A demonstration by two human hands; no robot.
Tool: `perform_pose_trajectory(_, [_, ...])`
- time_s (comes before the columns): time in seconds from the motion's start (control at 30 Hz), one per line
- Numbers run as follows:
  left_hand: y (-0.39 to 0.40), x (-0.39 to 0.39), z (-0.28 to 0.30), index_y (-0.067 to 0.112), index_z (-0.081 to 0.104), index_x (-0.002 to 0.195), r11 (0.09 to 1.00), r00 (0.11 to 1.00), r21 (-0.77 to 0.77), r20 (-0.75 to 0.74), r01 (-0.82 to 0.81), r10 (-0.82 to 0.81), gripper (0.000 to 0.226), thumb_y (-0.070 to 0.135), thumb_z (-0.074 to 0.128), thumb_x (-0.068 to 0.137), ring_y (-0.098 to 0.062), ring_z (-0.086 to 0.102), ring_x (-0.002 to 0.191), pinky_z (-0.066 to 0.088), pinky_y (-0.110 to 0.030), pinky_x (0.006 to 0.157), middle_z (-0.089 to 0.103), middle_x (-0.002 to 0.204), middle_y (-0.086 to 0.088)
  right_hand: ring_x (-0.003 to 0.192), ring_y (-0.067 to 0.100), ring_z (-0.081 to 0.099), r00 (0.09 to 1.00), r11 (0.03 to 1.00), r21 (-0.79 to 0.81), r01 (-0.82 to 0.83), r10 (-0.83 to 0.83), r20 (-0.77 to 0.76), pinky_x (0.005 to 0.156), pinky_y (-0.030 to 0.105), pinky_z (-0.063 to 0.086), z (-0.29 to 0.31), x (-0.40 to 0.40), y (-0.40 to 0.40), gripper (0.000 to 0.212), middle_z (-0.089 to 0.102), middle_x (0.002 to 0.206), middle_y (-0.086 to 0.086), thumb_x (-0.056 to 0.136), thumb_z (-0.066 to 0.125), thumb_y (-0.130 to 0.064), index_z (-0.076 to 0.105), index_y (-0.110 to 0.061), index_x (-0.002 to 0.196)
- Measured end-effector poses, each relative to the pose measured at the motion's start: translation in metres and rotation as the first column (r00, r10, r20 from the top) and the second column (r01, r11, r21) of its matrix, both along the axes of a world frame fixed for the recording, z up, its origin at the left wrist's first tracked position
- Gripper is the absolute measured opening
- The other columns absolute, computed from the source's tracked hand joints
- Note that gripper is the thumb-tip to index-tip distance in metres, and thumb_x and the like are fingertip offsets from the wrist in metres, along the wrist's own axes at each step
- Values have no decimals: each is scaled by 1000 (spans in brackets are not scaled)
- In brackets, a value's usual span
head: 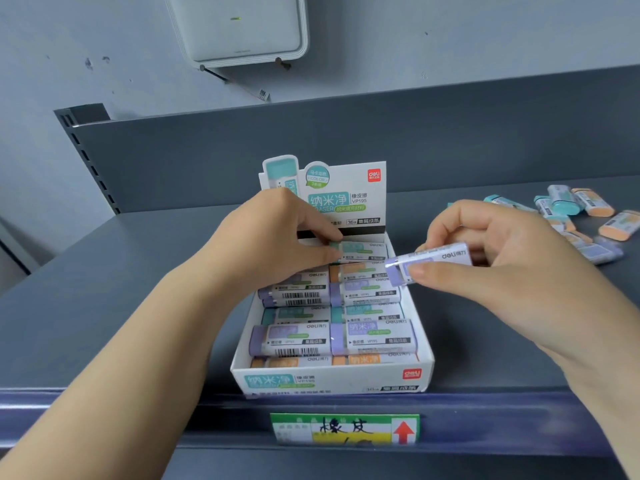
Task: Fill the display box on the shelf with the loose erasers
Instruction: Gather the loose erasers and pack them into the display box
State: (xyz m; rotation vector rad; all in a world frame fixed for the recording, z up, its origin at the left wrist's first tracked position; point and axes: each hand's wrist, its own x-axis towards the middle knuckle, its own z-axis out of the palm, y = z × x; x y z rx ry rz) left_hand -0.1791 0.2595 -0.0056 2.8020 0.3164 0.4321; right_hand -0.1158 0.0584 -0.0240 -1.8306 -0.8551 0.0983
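Observation:
A white display box (332, 377) stands on the dark grey shelf (121, 271), its printed flap raised at the back. Inside lie several erasers in purple, teal and orange sleeves, in two columns. My left hand (277, 237) reaches into the back of the box and pinches a teal eraser (360, 251) lying in the far row. My right hand (502, 251) hovers just right of the box and holds a purple eraser (433, 261) between thumb and fingers, above the box's right wall. A pile of loose erasers (575, 216) lies on the shelf to the far right.
The shelf's back panel (311, 143) rises behind the box. A price label with a red arrow (346, 429) sits in the purple front rail (104, 400). A white device (239, 26) hangs on the wall above.

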Motion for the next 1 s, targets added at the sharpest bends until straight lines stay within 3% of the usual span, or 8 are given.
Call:
perform_pose_trajectory(0.13, [-3,3,-2,35,74,88,999,999,25,31,29,-30,12,35,69,76,-3,51,55,49,-28,61,71,82,18,80,38,63,1000,1000,-2,8,-8,2,79,54,51,-1,0,0,26,73,72,2,61,79,-29,59,-18,75])
perform_pose_trajectory(0.33, [-6,3,-2,32,75,84,999,996,52,85,6,-11,10,32,71,75,2,50,47,41,-22,54,45,41,30,80,40,62,1000,1000,7,11,-11,-10,79,54,51,-1,0,0,19,73,72,5,66,77,-20,60,-18,74])
perform_pose_trajectory(0.4, [-7,4,-3,32,75,85,998,997,55,68,20,-24,10,32,71,76,2,51,51,45,-24,56,60,57,28,78,40,61,1000,1000,14,9,-9,-2,78,55,51,-1,0,1,24,73,72,6,63,80,-25,60,-18,74])
perform_pose_trajectory(0.5, [-5,4,-4,32,75,86,998,999,46,12,35,-35,9,31,69,79,5,51,52,41,-20,51,55,51,29,75,40,60,1000,1000,24,4,-4,2,77,55,51,-2,0,2,26,73,73,7,57,71,-31,59,-18,76])
perform_pose_trajectory(0.63, [3,2,-1,33,74,85,999,999,-31,43,20,-19,13,23,70,78,-1,60,72,55,-31,71,68,79,18,72,37,61,1000,999,37,-14,14,11,74,48,52,-2,1,1,29,73,72,4,58,80,-29,60,-17,75])
perform_pose_trajectory(0.7, [3,0,0,33,74,85,999,998,-31,55,20,-18,12,24,69,78,4,59,67,52,-24,65,68,78,19,66,31,60,1000,999,38,-15,15,10,69,40,50,-2,2,2,23,72,71,2,62,79,-23,60,-17,74])
perform_pose_trajectory(0.8, [6,-8,5,29,74,84,999,994,-32,113,9,-5,10,24,68,78,17,51,51,34,-3,44,54,50,30,57,11,56,1000,1000,14,-16,16,8,64,31,45,-1,3,5,18,71,66,-2,64,76,-21,61,-16,73])
perform_pose_trajectory(1.0, [10,-43,7,29,74,77,969,972,-209,223,129,-81,7,24,69,77,2,45,41,32,-6,41,58,51,21,55,2,59,998,999,-2,-52,52,-38,61,16,47,6,-3,19,13,73,68,-4,67,75,-22,64,-17,72])
